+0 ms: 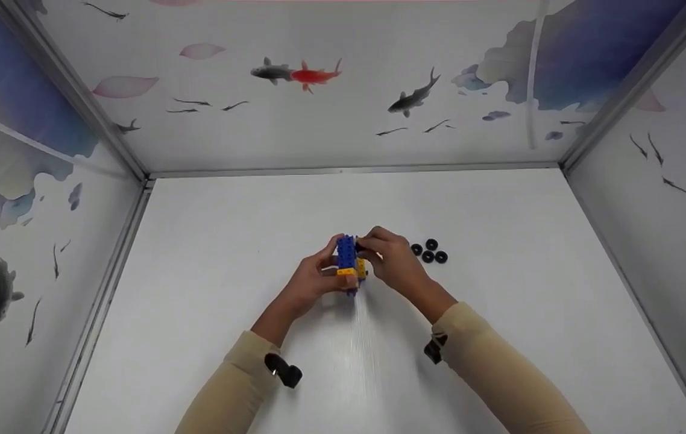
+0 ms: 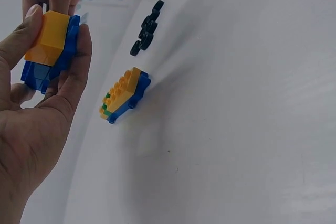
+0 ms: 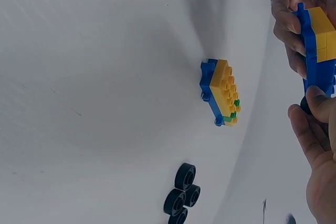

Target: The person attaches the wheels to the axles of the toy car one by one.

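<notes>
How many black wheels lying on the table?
4, clustered beyond the right hand: left wheel, back wheel, front-middle wheel, right wheel. A dark piece, mostly hidden in that hand, may be another.

There are two block vehicles [image 2: 124, 96], four loose black wheels [image 1: 431, 245] and a fifth wheel [image 3: 305, 105], mostly hidden.

Beige long sleeves [image 1: 225, 383], a small black device [image 1: 283, 370] at each cuff [image 1: 261, 342]

The held block toy [image 2: 52, 35] looks smooth plastic, the wheels [image 3: 173, 203] matt, the sleeves [image 1: 500, 355] cloth, the tabletop [image 1: 228, 211] faintly glossy.
</notes>
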A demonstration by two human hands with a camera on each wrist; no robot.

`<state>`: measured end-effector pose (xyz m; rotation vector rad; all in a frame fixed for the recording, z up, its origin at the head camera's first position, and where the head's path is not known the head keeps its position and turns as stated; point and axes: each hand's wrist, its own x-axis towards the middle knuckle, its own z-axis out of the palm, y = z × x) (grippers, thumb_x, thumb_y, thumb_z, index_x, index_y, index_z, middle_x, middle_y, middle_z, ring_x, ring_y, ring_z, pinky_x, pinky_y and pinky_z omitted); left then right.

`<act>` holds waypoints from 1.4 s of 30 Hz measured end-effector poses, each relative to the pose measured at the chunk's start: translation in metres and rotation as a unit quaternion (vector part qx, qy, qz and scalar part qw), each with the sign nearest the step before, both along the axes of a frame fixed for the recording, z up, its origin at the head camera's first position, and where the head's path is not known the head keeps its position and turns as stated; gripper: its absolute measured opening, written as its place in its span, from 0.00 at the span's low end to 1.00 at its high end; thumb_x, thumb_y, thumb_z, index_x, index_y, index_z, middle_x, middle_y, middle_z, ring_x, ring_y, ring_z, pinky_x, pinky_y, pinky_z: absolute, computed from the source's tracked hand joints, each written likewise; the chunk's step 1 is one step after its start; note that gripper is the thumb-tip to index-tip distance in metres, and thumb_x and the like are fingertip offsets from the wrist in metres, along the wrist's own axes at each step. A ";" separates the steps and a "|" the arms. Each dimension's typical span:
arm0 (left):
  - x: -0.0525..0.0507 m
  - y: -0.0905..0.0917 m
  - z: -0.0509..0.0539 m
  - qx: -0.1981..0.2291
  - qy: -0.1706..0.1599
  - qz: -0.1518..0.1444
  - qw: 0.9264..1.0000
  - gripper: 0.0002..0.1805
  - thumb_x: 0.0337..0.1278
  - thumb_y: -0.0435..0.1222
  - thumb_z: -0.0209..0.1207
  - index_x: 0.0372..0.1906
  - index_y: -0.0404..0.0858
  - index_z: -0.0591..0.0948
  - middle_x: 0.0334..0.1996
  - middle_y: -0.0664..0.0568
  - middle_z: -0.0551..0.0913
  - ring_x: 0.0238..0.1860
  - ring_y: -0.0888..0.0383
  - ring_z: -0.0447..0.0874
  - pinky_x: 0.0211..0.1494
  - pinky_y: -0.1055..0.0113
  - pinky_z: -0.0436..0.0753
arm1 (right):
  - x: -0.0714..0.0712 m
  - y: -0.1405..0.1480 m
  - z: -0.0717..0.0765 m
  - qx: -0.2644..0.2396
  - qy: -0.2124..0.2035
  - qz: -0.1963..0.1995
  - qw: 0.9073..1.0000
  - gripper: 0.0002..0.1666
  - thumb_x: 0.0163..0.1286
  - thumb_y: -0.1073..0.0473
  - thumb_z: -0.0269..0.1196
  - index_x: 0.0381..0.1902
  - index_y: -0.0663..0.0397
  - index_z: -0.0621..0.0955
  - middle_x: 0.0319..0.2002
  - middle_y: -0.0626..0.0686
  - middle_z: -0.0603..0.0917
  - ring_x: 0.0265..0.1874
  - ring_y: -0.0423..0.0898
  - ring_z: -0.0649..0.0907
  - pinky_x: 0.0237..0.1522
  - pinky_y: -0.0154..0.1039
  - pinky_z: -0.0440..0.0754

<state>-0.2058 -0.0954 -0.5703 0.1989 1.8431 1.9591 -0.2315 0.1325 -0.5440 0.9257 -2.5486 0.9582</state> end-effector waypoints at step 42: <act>-0.002 0.006 -0.001 0.034 -0.009 0.006 0.999 0.58 0.65 0.39 0.78 0.91 0.62 0.55 0.77 0.35 0.72 0.70 0.44 0.87 0.66 0.54 0.91 | -0.008 0.007 0.000 -0.042 -0.062 0.003 0.997 0.12 0.76 0.68 0.70 0.55 0.59 0.89 0.47 0.55 0.88 0.49 0.50 0.92 0.56 0.42 0.93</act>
